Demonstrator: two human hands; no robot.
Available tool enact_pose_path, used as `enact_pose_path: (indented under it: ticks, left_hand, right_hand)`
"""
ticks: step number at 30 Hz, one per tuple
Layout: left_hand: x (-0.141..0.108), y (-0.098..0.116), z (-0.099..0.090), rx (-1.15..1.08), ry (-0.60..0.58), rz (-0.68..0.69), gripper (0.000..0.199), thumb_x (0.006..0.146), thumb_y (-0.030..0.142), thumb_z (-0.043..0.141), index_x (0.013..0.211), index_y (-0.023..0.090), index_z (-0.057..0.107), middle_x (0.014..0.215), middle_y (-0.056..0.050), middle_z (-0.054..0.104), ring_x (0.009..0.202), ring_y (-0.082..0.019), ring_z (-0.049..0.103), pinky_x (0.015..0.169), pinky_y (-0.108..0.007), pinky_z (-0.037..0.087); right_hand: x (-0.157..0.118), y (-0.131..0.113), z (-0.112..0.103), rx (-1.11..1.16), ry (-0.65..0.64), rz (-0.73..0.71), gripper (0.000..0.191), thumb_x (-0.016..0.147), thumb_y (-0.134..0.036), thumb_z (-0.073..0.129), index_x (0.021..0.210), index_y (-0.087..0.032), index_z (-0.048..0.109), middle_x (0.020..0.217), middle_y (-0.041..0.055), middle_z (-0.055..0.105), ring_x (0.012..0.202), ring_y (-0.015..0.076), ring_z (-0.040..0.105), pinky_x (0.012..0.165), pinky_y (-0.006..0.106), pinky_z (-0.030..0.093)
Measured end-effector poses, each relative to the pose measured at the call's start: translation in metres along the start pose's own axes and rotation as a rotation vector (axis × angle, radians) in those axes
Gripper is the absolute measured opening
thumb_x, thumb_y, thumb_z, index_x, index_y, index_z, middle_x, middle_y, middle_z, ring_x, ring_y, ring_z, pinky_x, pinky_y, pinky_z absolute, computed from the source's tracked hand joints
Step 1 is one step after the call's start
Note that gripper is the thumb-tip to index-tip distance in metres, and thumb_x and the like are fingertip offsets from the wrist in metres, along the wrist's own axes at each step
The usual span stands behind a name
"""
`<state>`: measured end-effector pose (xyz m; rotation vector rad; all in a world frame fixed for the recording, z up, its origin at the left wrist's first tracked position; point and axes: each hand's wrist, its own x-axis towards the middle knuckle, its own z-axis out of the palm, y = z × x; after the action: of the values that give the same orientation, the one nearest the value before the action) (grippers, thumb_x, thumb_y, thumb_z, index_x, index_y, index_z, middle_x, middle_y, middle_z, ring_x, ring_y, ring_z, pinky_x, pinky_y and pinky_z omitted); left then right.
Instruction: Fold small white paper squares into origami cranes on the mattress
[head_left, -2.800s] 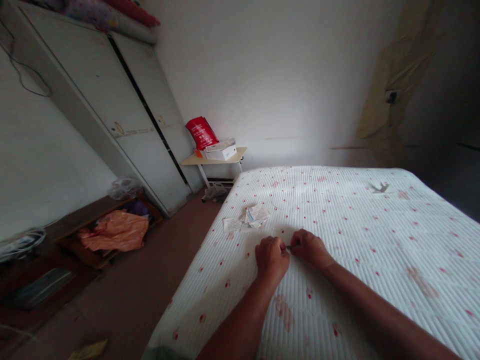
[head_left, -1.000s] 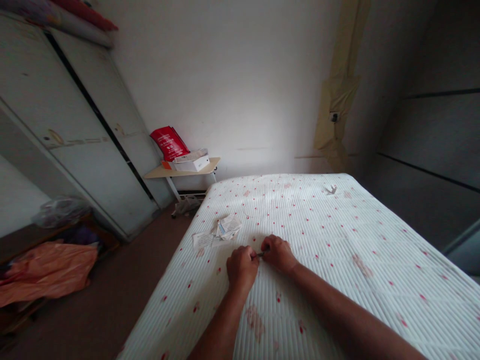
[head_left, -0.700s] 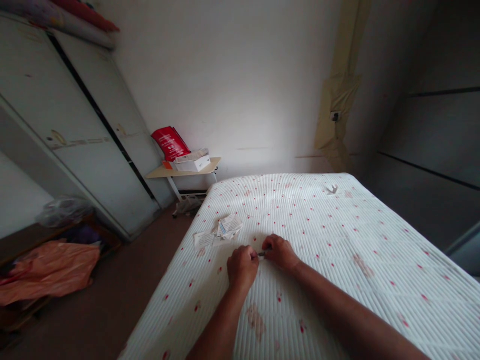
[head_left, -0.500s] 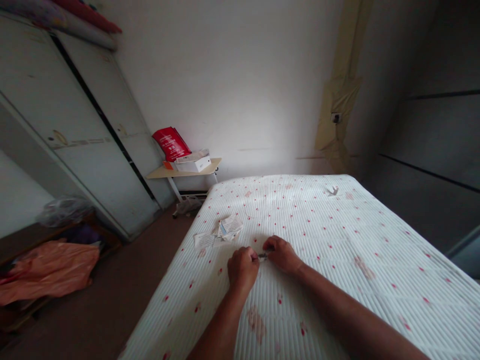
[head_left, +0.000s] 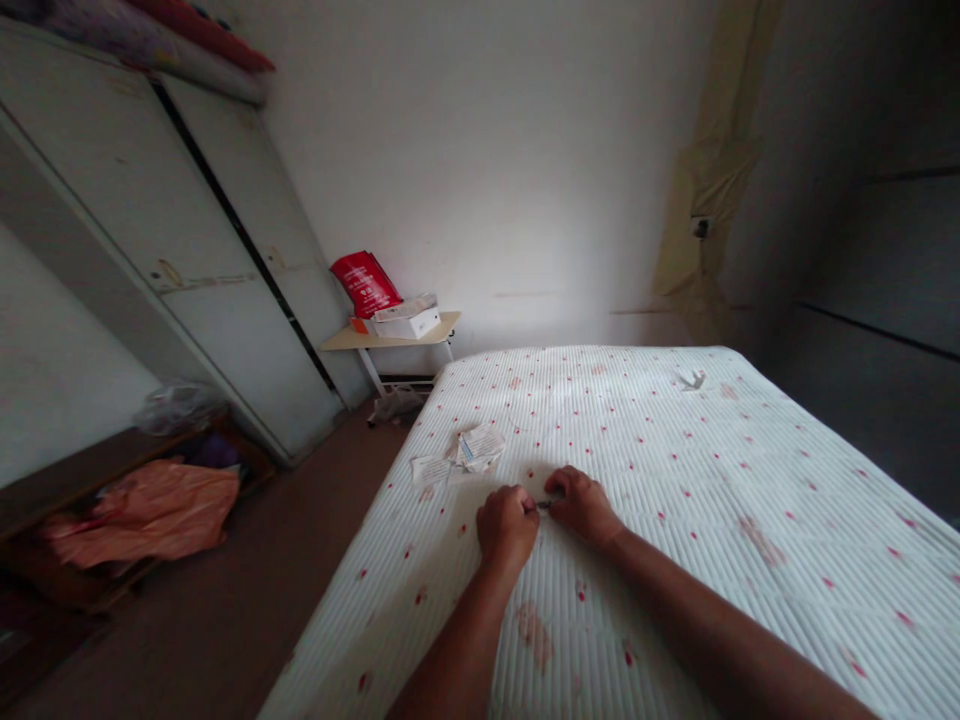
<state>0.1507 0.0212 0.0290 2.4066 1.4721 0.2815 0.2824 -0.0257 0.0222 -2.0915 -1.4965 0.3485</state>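
Observation:
Close together over the bed, my two hands pinch a small dark, thin object (head_left: 543, 505) whose kind is too small to make out. On its left end, my left hand (head_left: 508, 523) is closed, with thumb and fingertips pressed together. My right hand (head_left: 583, 507) has curled fingers closed at the other end, and most of the object is hidden by the fingers. Just beyond my left hand lie crumpled printed papers (head_left: 480, 447) and a flatter printed sheet (head_left: 430, 470) on the white quilted bed cover (head_left: 660, 560).
A scrap of white paper (head_left: 691, 380) lies near the bed's far right. Past the far left corner stands a small table (head_left: 349, 340) bearing a red bag (head_left: 366, 284) and a white box (head_left: 409, 321). A wardrobe (head_left: 225, 290) and a low shelf with orange plastic (head_left: 161, 510) are at left.
The whole view has shifted, so the room and bed appear farther right. Both hands keep their hold on the small dark object, with little change between them.

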Motion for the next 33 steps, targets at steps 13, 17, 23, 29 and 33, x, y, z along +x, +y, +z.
enact_pose_path:
  ticks: [13,17,23,29,33]
  left_hand:
    - [-0.005,-0.004,0.006,-0.074,0.091,0.039,0.008,0.078,0.017,0.054,0.078,0.021,0.061,0.086,-0.001,0.065,0.085,-0.016,0.056,0.073,-0.026,0.036]
    - [-0.007,-0.005,0.010,-0.138,0.136,0.049,0.013,0.073,0.015,0.057,0.084,0.021,0.062,0.087,0.000,0.065,0.085,-0.016,0.056,0.076,-0.027,0.037]
    - [-0.010,-0.006,0.013,-0.204,0.213,0.079,0.019,0.072,0.014,0.058,0.089,0.021,0.063,0.092,-0.002,0.063,0.091,-0.018,0.054,0.082,-0.029,0.038]
    - [-0.012,-0.004,0.010,-0.196,0.217,0.082,0.029,0.071,0.014,0.059,0.099,0.022,0.060,0.102,-0.003,0.060,0.100,-0.020,0.050,0.088,-0.030,0.037]
    - [-0.012,-0.002,0.008,-0.184,0.198,0.085,0.030,0.073,0.014,0.059,0.102,0.022,0.059,0.103,-0.004,0.060,0.101,-0.020,0.049,0.088,-0.031,0.036]
  right_hand:
    - [0.001,0.021,-0.003,0.193,-0.071,-0.194,0.035,0.063,0.001,0.046,0.088,-0.017,0.063,0.094,0.0047,0.061,0.089,0.0157,0.057,0.080,0.025,0.042]
    - [-0.002,0.020,-0.004,0.096,-0.061,-0.293,0.026,0.067,-0.006,0.052,0.087,-0.016,0.064,0.093,0.0058,0.061,0.089,0.0172,0.056,0.081,0.026,0.041]
    - [-0.003,0.017,-0.002,0.005,-0.034,-0.287,0.017,0.071,-0.013,0.056,0.086,-0.018,0.064,0.090,0.0043,0.060,0.085,0.0163,0.055,0.076,0.026,0.040]
    - [-0.004,0.010,-0.006,-0.029,-0.044,-0.231,0.012,0.071,-0.013,0.056,0.078,-0.018,0.064,0.085,0.0030,0.059,0.081,0.0152,0.054,0.071,0.024,0.038]
    - [-0.002,0.010,-0.005,-0.045,-0.059,-0.231,0.010,0.071,-0.014,0.055,0.076,-0.017,0.064,0.082,0.0028,0.059,0.078,0.0145,0.054,0.068,0.023,0.037]
